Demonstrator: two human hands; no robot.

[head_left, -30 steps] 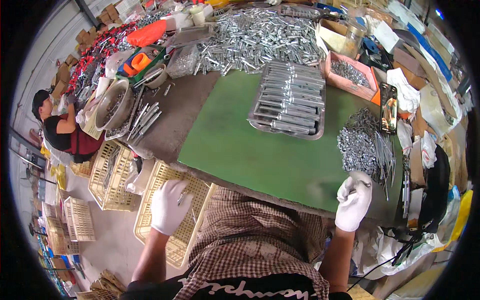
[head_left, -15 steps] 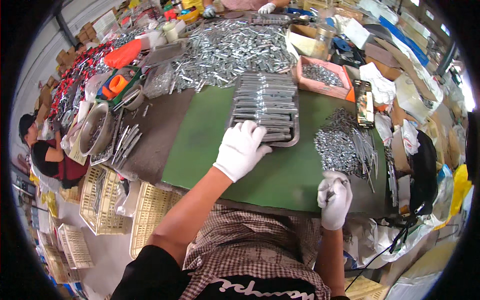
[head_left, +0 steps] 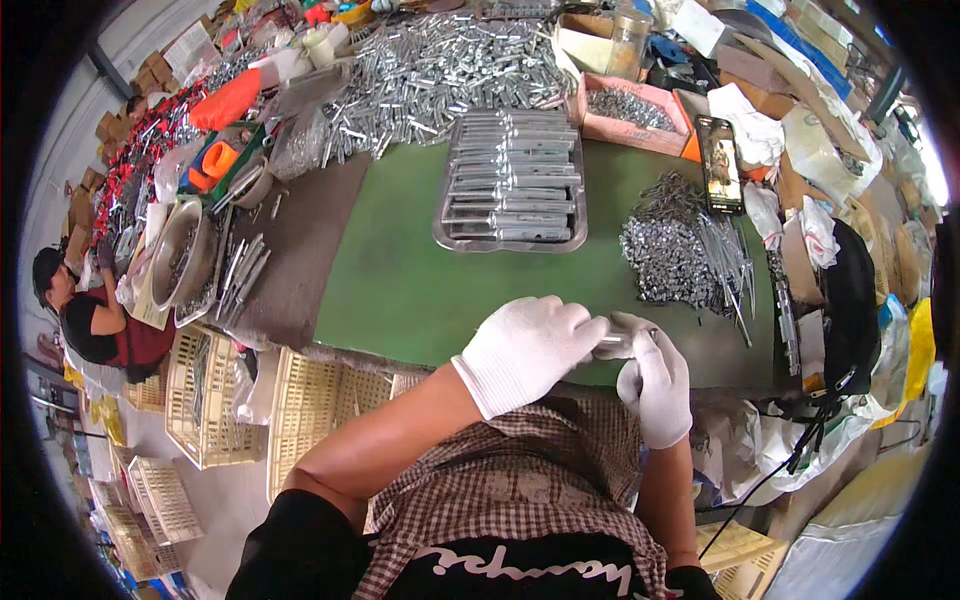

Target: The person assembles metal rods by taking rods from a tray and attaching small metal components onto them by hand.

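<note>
Both my gloved hands meet over the near edge of the green work mat (head_left: 400, 260). A short silver metal tube (head_left: 611, 341) lies level between them. My left hand (head_left: 530, 352) is closed round its left end, and my right hand (head_left: 657, 385) pinches the right end, where fingers hide part of it. Beyond my hands stands a clear plastic tray (head_left: 510, 244) with a stack of similar silver tubes (head_left: 515, 185) laid crosswise. To the right are a heap of small shiny metal fittings (head_left: 665, 265), a pile of dark screws (head_left: 668, 198) and several thin metal rods (head_left: 728, 262).
A large heap of silver tubes (head_left: 450, 75) covers the far table. Behind the mat sit a pink box (head_left: 635, 133) of small parts and a phone (head_left: 719, 165). Left are a basin (head_left: 185, 255) and cream crates (head_left: 205, 410). A co-worker (head_left: 95, 310) sits far left.
My left hand has left the tray and come back toward me with a tube. My right hand has risen and moved slightly left to meet it at the tube's end.
</note>
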